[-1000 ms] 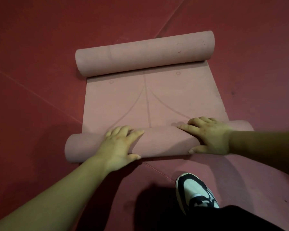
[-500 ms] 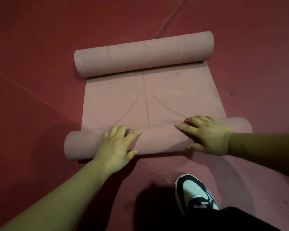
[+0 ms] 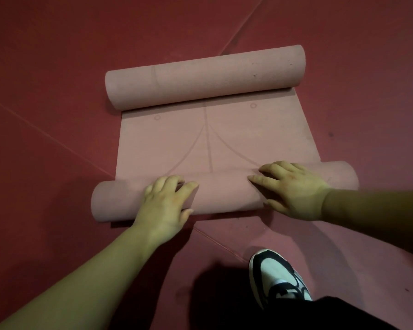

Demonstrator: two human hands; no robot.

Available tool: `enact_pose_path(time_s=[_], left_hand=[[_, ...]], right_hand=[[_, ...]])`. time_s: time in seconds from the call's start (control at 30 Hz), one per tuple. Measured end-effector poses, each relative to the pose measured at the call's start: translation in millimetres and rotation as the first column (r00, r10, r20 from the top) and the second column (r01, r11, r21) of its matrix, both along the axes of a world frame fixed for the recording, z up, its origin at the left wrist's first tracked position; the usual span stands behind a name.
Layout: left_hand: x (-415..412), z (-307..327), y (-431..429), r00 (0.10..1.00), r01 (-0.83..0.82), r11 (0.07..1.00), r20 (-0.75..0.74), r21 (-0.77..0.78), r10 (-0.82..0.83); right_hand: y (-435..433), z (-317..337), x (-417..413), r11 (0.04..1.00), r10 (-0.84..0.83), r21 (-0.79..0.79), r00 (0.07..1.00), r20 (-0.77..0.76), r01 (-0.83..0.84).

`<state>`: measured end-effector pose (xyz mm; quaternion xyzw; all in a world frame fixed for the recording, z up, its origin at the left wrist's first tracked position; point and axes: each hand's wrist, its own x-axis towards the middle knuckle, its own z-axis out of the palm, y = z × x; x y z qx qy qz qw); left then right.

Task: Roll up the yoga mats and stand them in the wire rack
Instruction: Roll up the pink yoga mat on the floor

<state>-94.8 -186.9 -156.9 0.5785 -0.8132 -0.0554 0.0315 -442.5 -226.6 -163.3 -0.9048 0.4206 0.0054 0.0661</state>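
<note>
A: Where does the camera sit?
B: On the person's head, facing forward and steeply down.
A: How near?
B: Close above the left hand [image 3: 163, 206], right hand [image 3: 293, 189] and mat [image 3: 212, 139] on the floor [image 3: 45, 67].

The dark red padded floor [image 3: 57, 67] is crossed by thin straight seams [image 3: 45, 134] that run diagonally under a dusty-pink yoga mat [image 3: 248, 144]. The mat lies directly on the floor, its middle stretch flat and printed with faint lines and small circles. The far roll [image 3: 205, 77] and the near roll [image 3: 224, 194] are its two coiled ends. Near the bottom edge, a black-and-white sneaker [image 3: 274, 272] stands on the floor, apart from the mat.
</note>
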Motion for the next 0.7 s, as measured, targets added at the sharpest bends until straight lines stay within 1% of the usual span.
enact_pose_path(time_s=[0.17, 0.23, 0.33, 0.43, 0.7], left_hand=[[3, 2, -15, 1.0, 0.0, 1.0, -0.018, 0.017, 0.0], [2, 2, -15, 0.999, -0.015, 1.0, -0.028, 0.012, 0.015], [1, 1, -9, 0.998, -0.054, 0.998, -0.037, -0.043, 0.052], [2, -2, -5, 0.999, -0.049, 0.996, -0.019, -0.07, 0.048], [4, 2, -22, 0.999, -0.047, 0.998, -0.026, -0.03, 0.046]], right_hand=[[7, -2, 4, 0.995, 0.038, -0.089, 0.999, 0.026, -0.035], [4, -1, 7, 0.996, 0.035, -0.086, 0.999, 0.031, -0.032], [-3, 1, 9, 0.998, 0.014, -0.069, 0.999, 0.032, -0.012], [-6, 3, 9, 0.998, -0.009, -0.061, 1.0, 0.029, 0.011], [-4, 2, 14, 0.995, -0.039, -0.086, 0.997, 0.063, 0.044]])
